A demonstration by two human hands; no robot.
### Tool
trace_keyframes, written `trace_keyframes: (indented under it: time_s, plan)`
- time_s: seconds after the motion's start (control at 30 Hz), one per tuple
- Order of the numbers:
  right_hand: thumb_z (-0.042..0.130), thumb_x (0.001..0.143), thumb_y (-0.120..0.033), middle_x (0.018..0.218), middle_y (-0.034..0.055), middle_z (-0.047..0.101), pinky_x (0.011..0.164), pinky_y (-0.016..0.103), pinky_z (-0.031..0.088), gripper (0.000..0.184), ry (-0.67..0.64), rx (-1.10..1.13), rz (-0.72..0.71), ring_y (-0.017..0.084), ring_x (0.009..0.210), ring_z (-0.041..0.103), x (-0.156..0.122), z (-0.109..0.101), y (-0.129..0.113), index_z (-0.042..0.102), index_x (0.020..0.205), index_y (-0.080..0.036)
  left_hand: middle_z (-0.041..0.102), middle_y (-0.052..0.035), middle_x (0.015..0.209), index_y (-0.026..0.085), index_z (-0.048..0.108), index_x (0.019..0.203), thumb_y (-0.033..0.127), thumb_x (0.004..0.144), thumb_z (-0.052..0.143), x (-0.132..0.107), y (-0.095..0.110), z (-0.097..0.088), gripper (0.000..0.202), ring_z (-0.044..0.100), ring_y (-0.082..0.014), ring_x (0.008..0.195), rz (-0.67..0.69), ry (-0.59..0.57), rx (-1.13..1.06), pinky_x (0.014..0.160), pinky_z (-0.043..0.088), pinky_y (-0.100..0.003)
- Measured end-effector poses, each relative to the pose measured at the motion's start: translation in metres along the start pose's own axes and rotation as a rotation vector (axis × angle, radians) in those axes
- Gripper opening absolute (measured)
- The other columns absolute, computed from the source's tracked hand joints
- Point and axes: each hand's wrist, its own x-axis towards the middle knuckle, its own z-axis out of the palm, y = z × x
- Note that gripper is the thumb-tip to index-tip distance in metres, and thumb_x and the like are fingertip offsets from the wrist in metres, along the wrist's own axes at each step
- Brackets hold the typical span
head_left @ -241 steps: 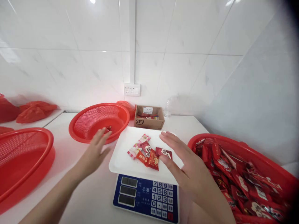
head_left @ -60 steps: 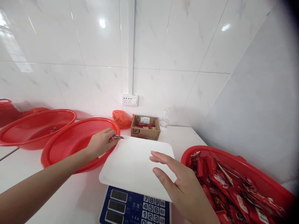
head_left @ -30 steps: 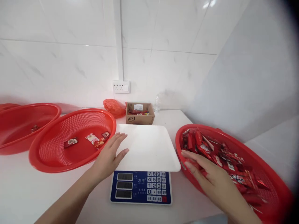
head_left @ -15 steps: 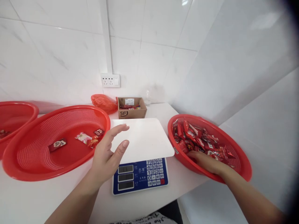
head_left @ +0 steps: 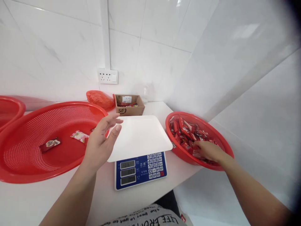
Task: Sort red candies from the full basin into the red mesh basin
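My left hand [head_left: 101,141] hovers over the left edge of the scale's white pan [head_left: 141,135], thumb and fingers apart, holding nothing. Below the pan shows the scale's blue panel [head_left: 141,169] with keys and small displays. On the right, my right hand [head_left: 209,150] reaches into a red basket [head_left: 225,141] heaped with red-wrapped candies [head_left: 185,131]. Its fingers are curled down, pinching a small wrapped candy [head_left: 197,154] at their tips; part of it is hidden. Beside my left hand, a larger red basket [head_left: 21,171] contains a dark red candy packet [head_left: 50,144] and a pink-and-white one [head_left: 80,136].
A cardboard box [head_left: 129,110] with packets in it stands behind the scale, beside a red plastic bag [head_left: 100,99]. Another red basket [head_left: 21,108] is cut off at the far left. A wall socket [head_left: 108,76] is above the white table [head_left: 105,197].
My right hand has lifted from deep among the candies, its fingers now curled at a packet. My left hand stays open beside the pan. The view has shifted slightly, and the scale displays now show digits.
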Motion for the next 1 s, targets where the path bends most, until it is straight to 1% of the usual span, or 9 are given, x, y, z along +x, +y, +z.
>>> trace_keyframes:
  time_s: [0.07,0.13,0.27,0.37,0.47,0.57,0.7,0.93,1.0]
  plan:
    - [0.055,0.075,-0.026,0.067,0.0048,0.070,0.055,0.031,0.043,0.014,-0.005,0.015,0.020,0.023,0.059,0.063,-0.001,-0.010,-0.004,0.069,0.074,-0.022,0.068,-0.0081,0.112,0.023,0.056,0.121,0.047,0.093,0.053,0.000,0.000,0.002,0.037,0.061,-0.0237,0.111,-0.001,-0.039,0.000,0.096,0.048,-0.042]
    - [0.051,0.080,-0.028,0.076,0.0066,0.071,0.059,0.032,0.045,0.020,0.045,0.055,0.047,0.024,0.065,0.064,-0.005,-0.021,-0.012,0.068,0.088,-0.021,0.069,-0.0080,0.111,0.022,0.058,0.119,0.047,0.092,0.053,0.000,0.000,0.006,0.037,0.062,-0.0240,0.110,-0.005,-0.091,0.012,0.096,0.049,-0.042]
    - [0.045,0.088,-0.038,0.087,0.0058,0.072,0.064,0.032,0.049,0.032,0.153,0.188,0.052,0.022,0.072,0.066,-0.022,-0.035,-0.042,0.063,0.108,-0.022,0.070,-0.0088,0.110,0.021,0.060,0.117,0.050,0.091,0.052,-0.005,0.000,0.021,0.039,0.064,-0.0250,0.106,-0.039,-0.221,0.027,0.092,0.051,-0.042]
    - [0.053,0.082,-0.042,0.088,0.0059,0.073,0.067,0.032,0.052,0.029,0.211,0.507,-0.059,0.022,0.075,0.067,-0.036,-0.032,-0.079,0.066,0.097,-0.020,0.068,-0.0090,0.116,0.021,0.059,0.120,0.048,0.091,0.051,-0.015,0.000,0.039,0.039,0.063,-0.0240,0.105,-0.078,-0.355,-0.015,0.094,0.050,-0.043]
    - [0.061,0.079,-0.042,0.080,0.0047,0.073,0.065,0.031,0.054,0.026,0.135,0.810,-0.189,0.020,0.071,0.068,-0.045,-0.020,-0.118,0.065,0.090,-0.019,0.064,-0.0115,0.123,0.020,0.052,0.130,0.044,0.089,0.056,-0.024,0.000,0.055,0.047,0.060,-0.0243,0.111,-0.127,-0.493,-0.125,0.096,0.049,-0.043]
    - [0.064,0.079,-0.045,0.078,0.0050,0.073,0.061,0.028,0.055,0.028,0.059,1.004,-0.326,0.019,0.069,0.067,-0.050,-0.007,-0.149,0.065,0.086,-0.018,0.066,-0.0122,0.114,0.017,0.055,0.121,0.045,0.088,0.058,-0.026,0.001,0.061,0.044,0.062,-0.0230,0.100,-0.233,-0.574,-0.311,0.081,0.054,-0.036]
    - [0.064,0.082,-0.050,0.081,0.0057,0.073,0.062,0.027,0.055,0.034,-0.047,1.122,-0.425,0.018,0.071,0.067,-0.054,-0.002,-0.171,0.066,0.089,-0.018,0.066,-0.0067,0.091,0.014,0.061,0.103,0.051,0.084,0.064,-0.021,0.004,0.053,0.042,0.059,-0.0154,0.075,-0.344,-0.512,-0.487,0.061,0.050,-0.025]
    - [0.063,0.082,-0.059,0.065,0.0020,0.064,0.053,0.025,0.048,0.041,-0.356,1.114,-0.472,0.013,0.055,0.056,-0.068,0.000,-0.176,0.065,0.082,-0.018,0.063,0.0002,0.068,0.014,0.061,0.083,0.053,0.077,0.072,-0.012,0.011,0.032,0.041,0.056,-0.0089,0.056,-0.384,-0.292,-0.631,0.054,0.046,-0.020]
    - [0.063,0.080,-0.063,0.066,0.0020,0.062,0.053,0.024,0.046,0.046,-0.403,1.150,-0.512,0.013,0.057,0.055,-0.070,0.004,-0.175,0.064,0.082,-0.017,0.064,0.0001,0.068,0.014,0.062,0.082,0.052,0.074,0.075,-0.010,0.014,0.026,0.041,0.056,-0.0086,0.057,-0.395,-0.289,-0.620,0.055,0.045,-0.019]
